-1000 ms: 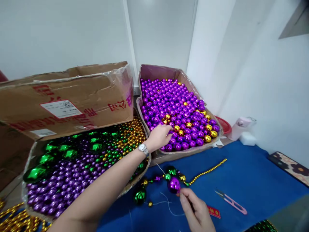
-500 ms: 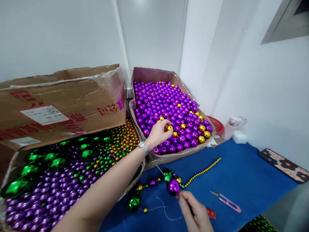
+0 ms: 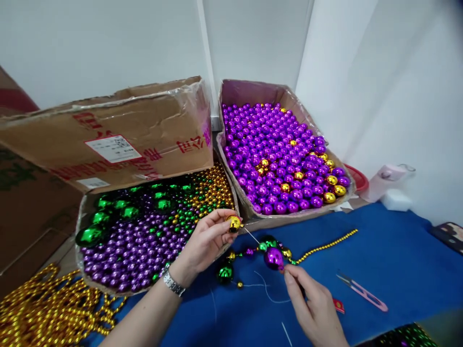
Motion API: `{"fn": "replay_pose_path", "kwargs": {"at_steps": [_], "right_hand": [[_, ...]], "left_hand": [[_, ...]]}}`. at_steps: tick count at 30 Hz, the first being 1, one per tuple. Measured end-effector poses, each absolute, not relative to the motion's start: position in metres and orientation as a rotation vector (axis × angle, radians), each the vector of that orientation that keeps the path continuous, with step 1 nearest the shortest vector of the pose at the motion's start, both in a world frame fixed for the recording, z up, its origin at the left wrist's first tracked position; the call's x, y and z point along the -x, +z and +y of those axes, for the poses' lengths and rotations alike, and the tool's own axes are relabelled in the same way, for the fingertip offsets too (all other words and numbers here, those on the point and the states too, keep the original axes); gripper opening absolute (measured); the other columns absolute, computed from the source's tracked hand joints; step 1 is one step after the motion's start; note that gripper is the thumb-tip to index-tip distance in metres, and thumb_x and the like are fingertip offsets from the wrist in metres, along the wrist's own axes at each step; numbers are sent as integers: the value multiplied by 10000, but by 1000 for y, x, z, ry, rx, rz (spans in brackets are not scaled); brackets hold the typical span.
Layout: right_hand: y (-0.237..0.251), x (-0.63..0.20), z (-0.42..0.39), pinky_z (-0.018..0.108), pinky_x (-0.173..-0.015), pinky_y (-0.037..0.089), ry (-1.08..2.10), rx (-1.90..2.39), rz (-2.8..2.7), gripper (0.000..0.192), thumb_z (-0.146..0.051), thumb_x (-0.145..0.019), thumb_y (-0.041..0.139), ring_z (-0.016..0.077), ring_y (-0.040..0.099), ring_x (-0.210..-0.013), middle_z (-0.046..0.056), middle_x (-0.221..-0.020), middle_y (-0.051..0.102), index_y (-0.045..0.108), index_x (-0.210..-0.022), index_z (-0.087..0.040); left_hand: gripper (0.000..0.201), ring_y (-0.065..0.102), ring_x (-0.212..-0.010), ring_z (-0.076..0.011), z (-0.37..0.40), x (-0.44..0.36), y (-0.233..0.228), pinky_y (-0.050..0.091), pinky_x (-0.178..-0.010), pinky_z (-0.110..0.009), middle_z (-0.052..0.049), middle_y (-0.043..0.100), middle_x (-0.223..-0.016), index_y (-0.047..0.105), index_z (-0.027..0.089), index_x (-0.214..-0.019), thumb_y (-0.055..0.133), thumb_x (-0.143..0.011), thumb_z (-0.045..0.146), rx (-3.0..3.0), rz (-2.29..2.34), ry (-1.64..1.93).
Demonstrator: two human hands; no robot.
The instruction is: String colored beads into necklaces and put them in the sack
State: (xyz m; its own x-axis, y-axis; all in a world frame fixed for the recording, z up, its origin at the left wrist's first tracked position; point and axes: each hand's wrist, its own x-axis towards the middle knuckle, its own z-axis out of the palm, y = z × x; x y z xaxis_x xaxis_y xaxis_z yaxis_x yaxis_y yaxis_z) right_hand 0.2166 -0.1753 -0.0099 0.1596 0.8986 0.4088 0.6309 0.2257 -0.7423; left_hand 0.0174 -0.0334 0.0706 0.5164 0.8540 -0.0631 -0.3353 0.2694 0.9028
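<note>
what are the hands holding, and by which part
The left hand holds a gold ball around its left side; the right hand pinches the large purple ball at its lower right end.

The left forearm (image 3: 146,315) slants up and rightward; the left hand (image 3: 207,241) is curled in a pinch, the right hand (image 3: 315,302) pinching lower down.

The person's left hand (image 3: 208,241) covers part of the shiny gold ball (image 3: 234,223), and whether the thin pale rod (image 3: 252,235) at its edge enters it cannot be told. The person's right hand (image 3: 314,301) hides one end of the small flat red piece (image 3: 339,305). Print on the white rectangular paper label (image 3: 113,148) is too small to read. The view's right edge cuts off the flat flower-patterned case (image 3: 452,234), the left edge the looped strands of gold beads (image 3: 39,308)
</note>
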Motion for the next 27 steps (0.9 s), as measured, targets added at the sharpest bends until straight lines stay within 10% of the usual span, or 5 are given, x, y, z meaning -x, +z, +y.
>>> {"fn": "replay_pose_path", "kwargs": {"at_steps": [27], "right_hand": [[-30, -194, -186, 192, -629, 516, 717, 1547, -1296, 398, -492, -932, 358, 152, 666, -682, 30, -754, 676, 565, -1116, -205]], "left_hand": [[357, 600, -879, -180, -81, -16, 49, 534, -774, -340, -71, 612, -979, 569, 175, -1086, 699, -754, 163, -1038, 635, 901]]}}
